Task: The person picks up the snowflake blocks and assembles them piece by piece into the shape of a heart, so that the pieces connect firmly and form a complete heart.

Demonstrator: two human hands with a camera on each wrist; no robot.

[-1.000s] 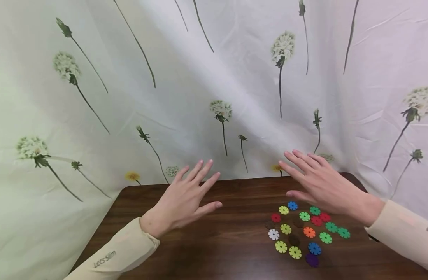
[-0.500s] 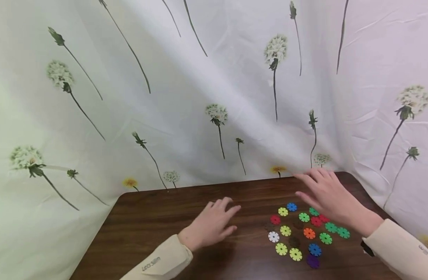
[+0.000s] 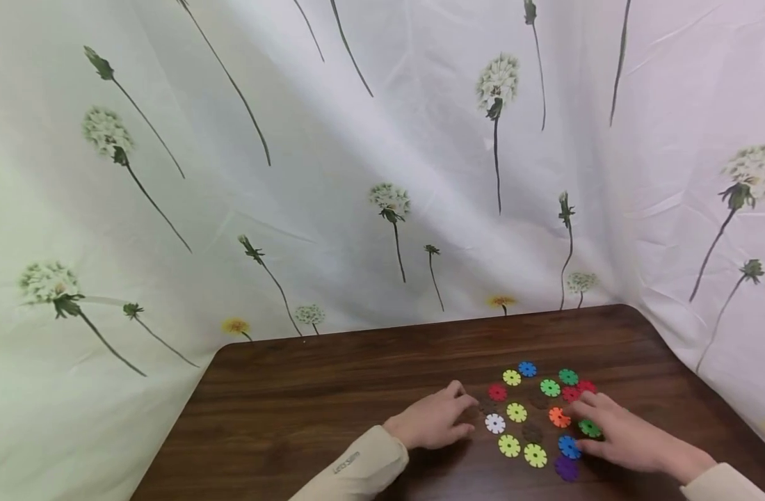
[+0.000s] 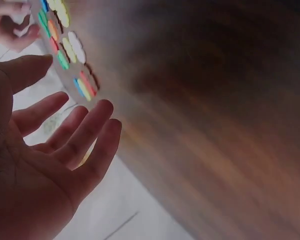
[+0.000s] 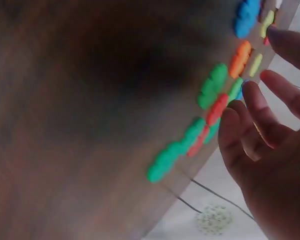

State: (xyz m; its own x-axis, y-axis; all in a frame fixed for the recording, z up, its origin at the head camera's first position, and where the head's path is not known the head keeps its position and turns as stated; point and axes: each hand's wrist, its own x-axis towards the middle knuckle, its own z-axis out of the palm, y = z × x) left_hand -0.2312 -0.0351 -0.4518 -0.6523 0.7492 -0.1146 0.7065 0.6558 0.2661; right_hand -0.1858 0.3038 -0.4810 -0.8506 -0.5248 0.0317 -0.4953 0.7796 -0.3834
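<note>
Several notched plastic discs of many colours lie flat on the brown table in the head view. My left hand (image 3: 431, 419) hovers low at the left of the group, nearest the white disc (image 3: 492, 426) and a dark brown disc beside it. In the left wrist view its fingers (image 4: 102, 142) are loosely bent, with nothing between them. My right hand (image 3: 633, 437) is over the right side of the discs, thumb by the blue disc (image 3: 565, 451) and fingers by the orange disc (image 3: 554, 422). It partly covers a green disc (image 3: 588, 429) and holds nothing in the right wrist view.
The dark wood table (image 3: 295, 410) has rounded far corners. Behind it hangs a white cloth (image 3: 332, 229) printed with dandelions. A purple disc (image 3: 566, 473) lies nearest the front, and a further blue disc (image 3: 524, 364) lies at the back of the group.
Both hands were raised and spread apart over the table. The left has moved right and down to the discs' left side; the right has come down over their right side. The discs look unmoved.
</note>
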